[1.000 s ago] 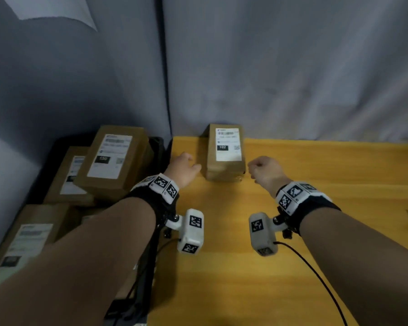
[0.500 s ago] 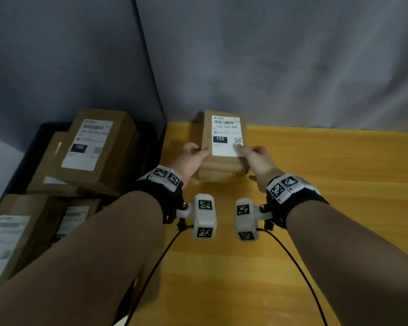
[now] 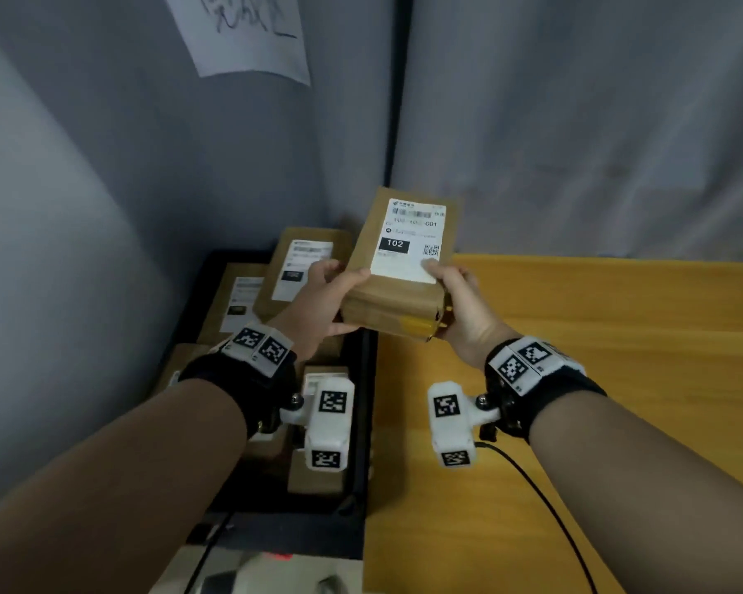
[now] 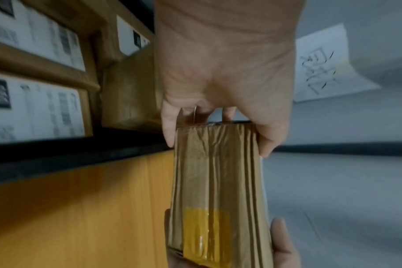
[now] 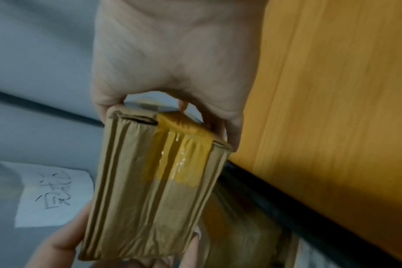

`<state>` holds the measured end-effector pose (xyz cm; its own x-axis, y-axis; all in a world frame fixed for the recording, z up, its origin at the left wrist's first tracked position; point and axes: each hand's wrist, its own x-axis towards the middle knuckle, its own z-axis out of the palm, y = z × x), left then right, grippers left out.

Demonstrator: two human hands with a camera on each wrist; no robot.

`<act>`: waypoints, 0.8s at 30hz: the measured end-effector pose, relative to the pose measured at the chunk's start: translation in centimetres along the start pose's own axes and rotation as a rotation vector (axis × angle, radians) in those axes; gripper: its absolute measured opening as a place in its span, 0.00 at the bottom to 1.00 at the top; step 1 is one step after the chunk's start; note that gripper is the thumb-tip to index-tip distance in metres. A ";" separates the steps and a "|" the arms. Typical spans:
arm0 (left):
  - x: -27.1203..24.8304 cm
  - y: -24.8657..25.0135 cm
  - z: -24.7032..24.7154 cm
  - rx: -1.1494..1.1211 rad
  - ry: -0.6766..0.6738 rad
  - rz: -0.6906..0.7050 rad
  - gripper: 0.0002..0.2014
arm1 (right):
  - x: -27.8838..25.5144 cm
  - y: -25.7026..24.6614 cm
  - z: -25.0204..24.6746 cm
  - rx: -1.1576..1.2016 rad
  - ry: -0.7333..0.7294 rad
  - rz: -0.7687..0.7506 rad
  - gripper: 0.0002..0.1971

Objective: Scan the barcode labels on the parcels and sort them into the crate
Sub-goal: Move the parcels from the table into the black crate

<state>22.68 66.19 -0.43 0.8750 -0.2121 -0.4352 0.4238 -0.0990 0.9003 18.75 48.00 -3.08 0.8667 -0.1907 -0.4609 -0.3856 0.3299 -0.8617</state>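
Note:
A brown parcel point(image 3: 400, 289) with a white label marked 102 hangs in the air above the seam between table and crate, label up. My left hand point(image 3: 324, 300) grips its left near corner, thumb on top. My right hand point(image 3: 457, 302) grips the right near corner, thumb on the label. In the left wrist view the parcel's taped end point(image 4: 218, 190) runs from my left hand point(image 4: 218, 81) to the other hand's fingers. In the right wrist view my right hand point(image 5: 172, 72) holds the end with yellow tape point(image 5: 179, 150). The black crate point(image 3: 361, 422) at left holds several labelled parcels point(image 3: 305, 267).
The wooden table point(image 3: 597, 379) stretches to the right. Grey curtain walls stand behind, with a handwritten paper sheet point(image 3: 249, 36) pinned up at left. A black cable point(image 3: 545, 508) trails from my right wrist over the table.
Both hands reached the parcel on the table, took hold of it, lifted it and carried it left toward the crate.

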 end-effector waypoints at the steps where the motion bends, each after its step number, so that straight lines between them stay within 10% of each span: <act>1: -0.9 -0.2 -1.4 0.015 -0.012 -0.003 0.23 | -0.5 0.7 1.5 0.024 -0.003 -0.002 0.36; 9: -5.3 -4.5 -11.6 0.280 0.077 -0.014 0.24 | -4.6 7.6 9.0 -0.157 -0.079 0.024 0.45; 14: -6.4 -7.6 -15.0 0.425 0.146 0.023 0.06 | -5.5 11.4 12.6 -0.295 -0.134 0.138 0.35; 24: -2.8 -11.7 -18.8 0.762 0.069 -0.079 0.16 | -3.0 16.1 16.2 -0.665 0.025 0.085 0.33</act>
<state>19.69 86.21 -9.76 0.8720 -0.1178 -0.4751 0.2293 -0.7592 0.6091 15.10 68.91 -12.18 0.8200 -0.2132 -0.5311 -0.5723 -0.2933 -0.7658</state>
